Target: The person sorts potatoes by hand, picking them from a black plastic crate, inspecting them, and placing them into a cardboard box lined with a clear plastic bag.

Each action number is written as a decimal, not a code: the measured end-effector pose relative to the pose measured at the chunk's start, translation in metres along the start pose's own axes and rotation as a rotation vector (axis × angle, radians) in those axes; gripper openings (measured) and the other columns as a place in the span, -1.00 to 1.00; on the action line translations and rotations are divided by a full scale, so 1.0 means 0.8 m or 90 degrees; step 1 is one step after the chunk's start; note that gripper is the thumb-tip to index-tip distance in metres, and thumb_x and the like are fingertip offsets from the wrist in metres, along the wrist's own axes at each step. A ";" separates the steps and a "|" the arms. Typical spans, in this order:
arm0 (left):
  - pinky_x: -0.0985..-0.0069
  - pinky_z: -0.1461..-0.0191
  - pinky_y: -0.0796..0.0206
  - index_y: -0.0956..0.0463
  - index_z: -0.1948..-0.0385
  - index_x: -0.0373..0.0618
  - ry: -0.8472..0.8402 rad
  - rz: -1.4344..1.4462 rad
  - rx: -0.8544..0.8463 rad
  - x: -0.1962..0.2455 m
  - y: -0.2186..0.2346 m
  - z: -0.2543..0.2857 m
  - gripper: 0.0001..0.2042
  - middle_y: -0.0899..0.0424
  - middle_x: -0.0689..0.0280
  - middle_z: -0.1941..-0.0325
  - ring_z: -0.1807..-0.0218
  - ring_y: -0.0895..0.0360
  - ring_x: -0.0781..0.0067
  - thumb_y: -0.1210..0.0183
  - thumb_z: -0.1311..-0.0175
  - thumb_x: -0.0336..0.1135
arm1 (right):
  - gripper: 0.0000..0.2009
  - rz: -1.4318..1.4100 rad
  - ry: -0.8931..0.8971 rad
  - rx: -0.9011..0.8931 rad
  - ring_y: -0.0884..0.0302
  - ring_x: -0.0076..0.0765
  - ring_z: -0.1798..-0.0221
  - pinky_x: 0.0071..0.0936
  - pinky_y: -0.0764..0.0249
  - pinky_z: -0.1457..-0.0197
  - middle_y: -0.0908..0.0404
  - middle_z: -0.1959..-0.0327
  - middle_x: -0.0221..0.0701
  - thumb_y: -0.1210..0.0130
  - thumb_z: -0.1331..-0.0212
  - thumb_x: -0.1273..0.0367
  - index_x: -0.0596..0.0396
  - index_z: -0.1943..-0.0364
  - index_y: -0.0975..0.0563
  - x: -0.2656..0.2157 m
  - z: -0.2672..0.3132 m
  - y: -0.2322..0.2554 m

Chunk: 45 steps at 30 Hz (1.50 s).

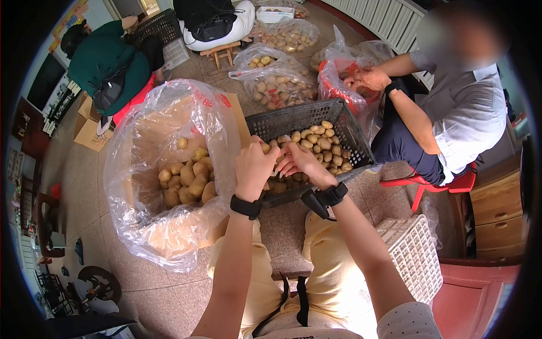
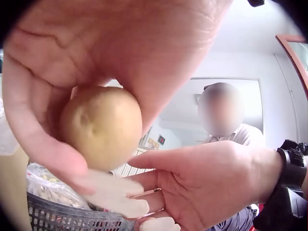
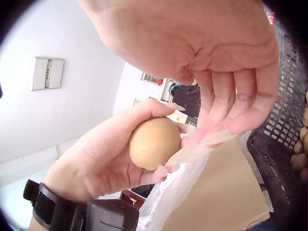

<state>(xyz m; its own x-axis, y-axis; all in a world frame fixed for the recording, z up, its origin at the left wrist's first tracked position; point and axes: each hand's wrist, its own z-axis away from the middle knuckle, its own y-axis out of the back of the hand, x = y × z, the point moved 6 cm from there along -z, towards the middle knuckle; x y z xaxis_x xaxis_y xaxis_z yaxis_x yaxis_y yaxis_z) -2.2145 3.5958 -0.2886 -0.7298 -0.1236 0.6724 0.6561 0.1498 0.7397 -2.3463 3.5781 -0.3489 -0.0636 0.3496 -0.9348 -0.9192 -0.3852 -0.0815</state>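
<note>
A potato [image 2: 103, 130] sits in the curled grip of the left hand [image 1: 254, 165], thumb on one side and fingers on the other, above the near left part of a black crate [image 1: 293, 117]. The right hand [image 1: 307, 162] is just beside it, fingers loosely bent and no potato in its palm. The hands come together at the fingertips, where pale, translucent material shows; whether it is film or a fingertip cover cannot be told.

From the right hand, the held potato lies to the left, so the left hand is the nearer of the two to a plastic-lined carton [image 1: 241, 121] with its heap of potatoes [image 1: 189, 183]. The potatoes in the crate [image 1: 324, 145] lie beyond and to the right, nearer the right hand. The potato looks almost round, its long axis hard to tell. Any coming move appears to turn on its place between the two containers, carton leftward, crate below.
</note>
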 end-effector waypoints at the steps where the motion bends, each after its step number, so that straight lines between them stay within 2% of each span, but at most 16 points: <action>1: 0.21 0.13 -0.35 -0.49 0.32 -0.24 0.011 0.006 -0.012 0.000 0.000 0.000 -0.62 -0.60 -0.02 0.35 0.20 -0.53 -0.08 -0.12 -0.05 -0.05 | -0.44 -0.004 0.008 -0.003 -0.53 -0.46 0.55 -0.60 -0.47 0.41 -0.58 0.55 -0.30 0.41 -0.33 -0.03 0.19 0.29 -0.48 0.000 -0.001 0.000; 14: 0.15 0.10 -0.31 -0.47 0.27 -0.20 0.026 0.007 -0.009 0.001 -0.001 -0.001 -0.60 -0.59 -0.03 0.30 0.17 -0.51 -0.12 -0.04 -0.14 0.01 | -0.45 0.005 0.003 -0.020 -0.53 -0.48 0.55 -0.62 -0.47 0.41 -0.59 0.55 -0.30 0.42 -0.34 -0.01 0.19 0.26 -0.49 -0.003 0.001 -0.002; 16: 0.13 0.16 -0.36 -0.42 0.33 -0.30 -0.035 -0.005 0.035 0.004 -0.001 -0.001 -0.61 -0.57 -0.13 0.37 0.24 -0.54 -0.13 -0.02 -0.15 -0.05 | -0.45 0.006 0.000 -0.018 -0.53 -0.47 0.55 -0.62 -0.47 0.41 -0.59 0.55 -0.30 0.42 -0.34 -0.01 0.18 0.28 -0.49 -0.002 0.001 -0.001; 19: 0.16 0.09 -0.31 -0.46 0.29 -0.27 -0.039 -0.017 0.043 -0.001 -0.005 -0.003 -0.57 -0.57 -0.12 0.30 0.15 -0.51 -0.11 -0.08 -0.11 0.01 | -0.45 -0.008 0.001 -0.014 -0.53 -0.48 0.55 -0.62 -0.47 0.41 -0.59 0.56 -0.30 0.42 -0.34 -0.01 0.17 0.30 -0.49 0.001 -0.003 0.000; 23: 0.17 0.13 -0.34 -0.47 0.30 -0.27 -0.062 -0.022 0.050 -0.003 -0.005 -0.003 -0.56 -0.58 -0.11 0.35 0.18 -0.53 -0.11 -0.12 -0.07 0.01 | -0.45 -0.004 -0.002 -0.004 -0.53 -0.48 0.55 -0.62 -0.46 0.41 -0.59 0.56 -0.31 0.42 -0.34 -0.01 0.17 0.32 -0.49 0.000 -0.001 0.001; 25: 0.18 0.18 -0.36 -0.47 0.29 -0.26 -0.012 0.000 0.025 0.000 0.000 -0.002 -0.55 -0.59 -0.08 0.39 0.24 -0.54 -0.11 -0.14 -0.04 0.02 | -0.53 -0.009 -0.023 -0.033 -0.52 -0.54 0.50 -0.66 -0.46 0.36 -0.58 0.53 -0.35 0.39 -0.36 0.04 0.14 0.27 -0.44 0.000 0.000 -0.001; 29: 0.18 0.19 -0.37 -0.47 0.30 -0.25 0.018 -0.010 0.042 -0.001 0.009 -0.003 -0.56 -0.60 -0.06 0.43 0.27 -0.55 -0.12 -0.17 -0.01 0.01 | -0.51 0.007 -0.024 -0.031 -0.52 -0.55 0.50 -0.66 -0.46 0.34 -0.59 0.53 -0.36 0.39 -0.36 0.04 0.14 0.26 -0.48 -0.008 0.005 -0.001; 32: 0.26 0.31 -0.41 -0.45 0.33 -0.26 -0.018 -0.005 0.080 -0.010 0.010 -0.009 -0.57 -0.60 -0.02 0.47 0.36 -0.60 -0.01 -0.18 -0.02 0.00 | -0.50 0.017 -0.025 -0.016 -0.51 -0.57 0.49 -0.67 -0.45 0.32 -0.59 0.53 -0.37 0.40 -0.37 0.04 0.13 0.26 -0.51 -0.012 0.007 0.003; 34: 0.44 0.52 -0.38 -0.43 0.36 -0.26 -0.007 0.121 0.037 -0.017 0.009 -0.015 -0.59 -0.56 0.14 0.57 0.57 -0.58 0.25 -0.17 -0.08 -0.01 | -0.50 -0.033 -0.001 -0.015 -0.49 -0.59 0.48 -0.68 -0.44 0.29 -0.58 0.52 -0.38 0.39 -0.37 0.04 0.13 0.25 -0.51 -0.017 0.009 0.007; 35: 0.44 0.52 -0.38 -0.43 0.36 -0.26 -0.007 0.121 0.036 -0.019 0.009 -0.016 -0.59 -0.56 0.14 0.57 0.57 -0.58 0.25 -0.17 -0.08 -0.01 | -0.50 -0.033 -0.002 -0.014 -0.49 -0.59 0.48 -0.68 -0.44 0.29 -0.58 0.52 -0.38 0.39 -0.37 0.04 0.13 0.25 -0.51 -0.016 0.008 0.010; 37: 0.62 0.65 -0.28 -0.42 0.38 -0.24 0.002 0.212 0.023 -0.023 0.010 -0.018 -0.61 -0.46 0.32 0.64 0.72 -0.44 0.53 -0.15 -0.13 -0.02 | -0.49 -0.075 0.024 0.010 -0.51 -0.55 0.53 -0.67 -0.47 0.38 -0.61 0.54 -0.33 0.38 -0.36 0.05 0.15 0.28 -0.54 -0.014 0.004 0.017; 40: 0.66 0.65 -0.25 -0.43 0.39 -0.23 0.012 0.222 0.024 -0.025 0.012 -0.020 -0.62 -0.40 0.38 0.65 0.75 -0.35 0.62 -0.13 -0.16 -0.01 | -0.51 -0.129 0.023 0.023 -0.51 -0.57 0.54 -0.70 -0.46 0.39 -0.61 0.54 -0.33 0.35 -0.35 0.07 0.16 0.29 -0.54 -0.010 0.001 0.025; 45: 0.67 0.66 -0.25 -0.43 0.34 -0.24 0.068 0.307 -0.039 -0.015 0.015 -0.014 -0.61 -0.45 0.35 0.59 0.76 -0.34 0.63 -0.13 -0.17 -0.01 | -0.53 -0.137 0.043 0.066 -0.50 -0.59 0.55 -0.71 -0.46 0.41 -0.60 0.56 -0.33 0.32 -0.35 0.09 0.18 0.30 -0.54 -0.008 0.001 0.035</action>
<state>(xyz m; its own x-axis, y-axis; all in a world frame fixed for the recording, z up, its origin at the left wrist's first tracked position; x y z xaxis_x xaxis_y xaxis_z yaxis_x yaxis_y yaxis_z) -2.1959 3.5880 -0.2872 -0.3184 -0.1544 0.9353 0.9265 0.1578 0.3415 -2.3716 3.5657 -0.3453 0.1616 0.3543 -0.9211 -0.9439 -0.2170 -0.2491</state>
